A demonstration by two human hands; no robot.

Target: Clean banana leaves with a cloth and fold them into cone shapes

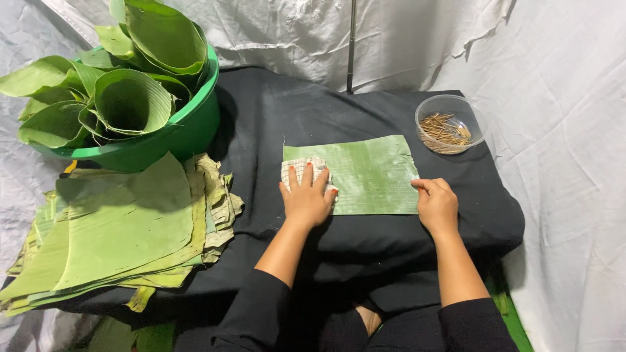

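Nearest me, both forearms in black sleeves reach forward over the black cloth [365, 254] covering the table. My left hand [306, 199] lies flat, fingers spread, pressing a folded checked cloth [301, 168] onto the left end of a rectangular banana leaf piece [372, 173]. My right hand [435, 205] sits at the leaf's right near corner, fingers curled, thumb and forefinger pinching the edge; I judge this pins the leaf so it stays put under the cloth. Left of the left hand: a stack of flat cut leaves [117, 228], within reach. Beyond that, a green tub [195, 130] holds leaves rolled into cones [130, 101]. Beyond the right hand, a clear bowl [450, 124] holds thin wooden picks [445, 129]. White sheeting [561, 78] backs everything.
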